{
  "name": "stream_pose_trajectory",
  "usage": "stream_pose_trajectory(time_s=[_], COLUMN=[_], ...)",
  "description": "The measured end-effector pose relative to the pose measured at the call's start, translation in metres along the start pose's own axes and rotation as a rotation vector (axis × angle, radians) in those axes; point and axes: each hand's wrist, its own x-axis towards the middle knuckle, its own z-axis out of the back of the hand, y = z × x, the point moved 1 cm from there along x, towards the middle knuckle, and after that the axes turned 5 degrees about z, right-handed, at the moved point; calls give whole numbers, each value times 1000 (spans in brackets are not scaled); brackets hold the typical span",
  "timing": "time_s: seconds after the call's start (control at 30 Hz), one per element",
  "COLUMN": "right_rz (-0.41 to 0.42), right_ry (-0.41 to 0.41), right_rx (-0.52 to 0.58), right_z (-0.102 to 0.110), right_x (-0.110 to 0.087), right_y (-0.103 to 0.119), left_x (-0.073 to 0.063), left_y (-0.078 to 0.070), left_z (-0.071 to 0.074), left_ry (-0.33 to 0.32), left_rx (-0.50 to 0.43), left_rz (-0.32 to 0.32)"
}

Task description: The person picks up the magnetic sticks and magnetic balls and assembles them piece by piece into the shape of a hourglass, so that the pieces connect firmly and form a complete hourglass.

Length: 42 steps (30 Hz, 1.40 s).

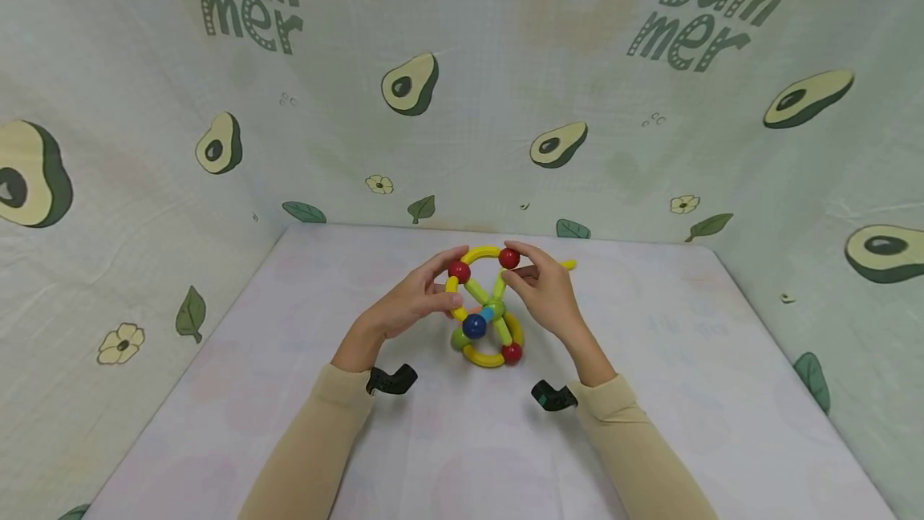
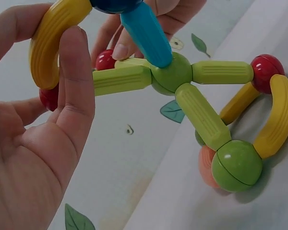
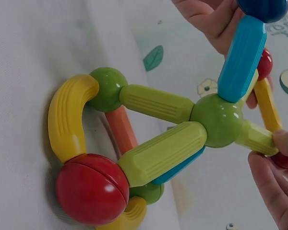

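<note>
A magnetic ball-and-rod toy structure stands on the table, with a green ball (image 3: 217,120) at its hub. Several light green rods (image 2: 223,72) and a blue rod (image 2: 146,34) meet there; a dark blue ball (image 1: 474,326) caps the blue one. My left hand (image 1: 413,301) pinches a curved yellow rod (image 2: 45,45) between thumb and fingers, beside a red ball (image 1: 459,272). With finger and thumb, my right hand (image 1: 546,293) grips another red ball (image 1: 508,257) where a light green rod joins it. An upper yellow arc (image 1: 481,253) spans these two red balls.
The structure's base, with curved yellow rods (image 3: 65,120), a red ball (image 3: 92,189) and a salmon rod (image 3: 121,125), rests on the pale tabletop (image 1: 462,440). A yellow rod end (image 1: 569,265) shows behind my right hand. Avocado-print cloth (image 1: 476,183) walls the back and sides.
</note>
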Motion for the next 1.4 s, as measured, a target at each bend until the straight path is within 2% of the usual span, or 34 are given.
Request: stream_pose_trajectory(time_s=[0.37, 1.4], right_rz=[-7, -41], right_ry=[30, 75], right_rx=[16, 7], right_z=[1, 0], right_x=[0, 0], right_y=[1, -1], left_x=[-1, -3], left_y=[-3, -1], left_z=[0, 8], left_ry=[-6, 2], left_rx=[-18, 31], left_rz=[11, 21])
